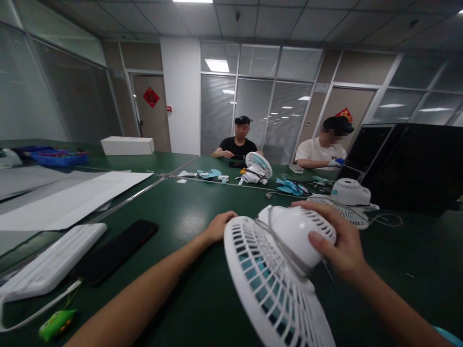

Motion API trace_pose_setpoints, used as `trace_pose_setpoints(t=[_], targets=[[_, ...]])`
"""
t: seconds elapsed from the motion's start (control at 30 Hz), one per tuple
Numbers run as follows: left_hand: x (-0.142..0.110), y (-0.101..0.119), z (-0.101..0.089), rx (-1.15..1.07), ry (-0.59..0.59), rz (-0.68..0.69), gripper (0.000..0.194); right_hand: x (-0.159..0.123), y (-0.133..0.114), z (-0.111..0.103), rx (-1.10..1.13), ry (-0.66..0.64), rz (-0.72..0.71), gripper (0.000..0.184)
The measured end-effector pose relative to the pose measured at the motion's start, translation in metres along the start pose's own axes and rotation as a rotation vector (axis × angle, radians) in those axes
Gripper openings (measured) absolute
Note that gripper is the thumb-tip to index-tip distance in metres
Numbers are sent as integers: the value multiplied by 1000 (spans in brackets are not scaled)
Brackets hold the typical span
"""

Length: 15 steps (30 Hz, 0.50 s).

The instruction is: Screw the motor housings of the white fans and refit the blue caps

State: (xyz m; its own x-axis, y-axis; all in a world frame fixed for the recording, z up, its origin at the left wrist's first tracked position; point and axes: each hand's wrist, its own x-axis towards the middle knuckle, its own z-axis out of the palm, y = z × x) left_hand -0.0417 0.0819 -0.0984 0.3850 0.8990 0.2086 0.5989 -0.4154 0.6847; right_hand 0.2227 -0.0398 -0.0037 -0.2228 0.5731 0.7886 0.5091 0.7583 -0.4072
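Note:
A white fan (pixel 302 229) with a slotted round grille and pale blue blades tilts in front of me. Its grey cord is wrapped around the neck behind the grille. My right hand (pixel 343 243) is closed around the rounded motor housing, thumb on the near side and fingers over the top. Beyond the grille's left rim, my left hand (pixel 220 226) reaches in low over the table. Its fingers are mostly hidden by the fan, and whether they grip it cannot be seen.
On the green table (pixel 181 205) lie a black phone (pixel 117 248), a white power strip (pixel 54 258) and a green charm (pixel 57 324). Another fan (pixel 349 193) stands right, beside a black case (pixel 415 164). Two people sit opposite, near a third fan (pixel 258 166) and blue blades (pixel 289 186).

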Motion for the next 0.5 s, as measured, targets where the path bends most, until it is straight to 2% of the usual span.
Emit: trace_pose_setpoints(t=[0.13, 0.23, 0.3, 0.37, 0.43, 0.5], targets=[[7, -9, 5, -135, 2, -13, 41, 9, -35, 22, -37, -297, -326, 47], [11, -14, 7, -194, 0, -5, 44, 10, -47, 33, -51, -423, -394, 53], [11, -16, 7, -213, -2, -2, 44, 13, -48, 31, -71, -442, -361, 64], [10, -17, 7, -215, -6, -7, 45, 16, -42, 19, -117, -405, -284, 72], [8, -16, 7, -209, -9, -15, 47, 17, -22, -3, -237, -314, -142, 66], [6, -14, 7, -201, -12, -20, 48, 11, 13, -30, -436, -213, 70, 62]])
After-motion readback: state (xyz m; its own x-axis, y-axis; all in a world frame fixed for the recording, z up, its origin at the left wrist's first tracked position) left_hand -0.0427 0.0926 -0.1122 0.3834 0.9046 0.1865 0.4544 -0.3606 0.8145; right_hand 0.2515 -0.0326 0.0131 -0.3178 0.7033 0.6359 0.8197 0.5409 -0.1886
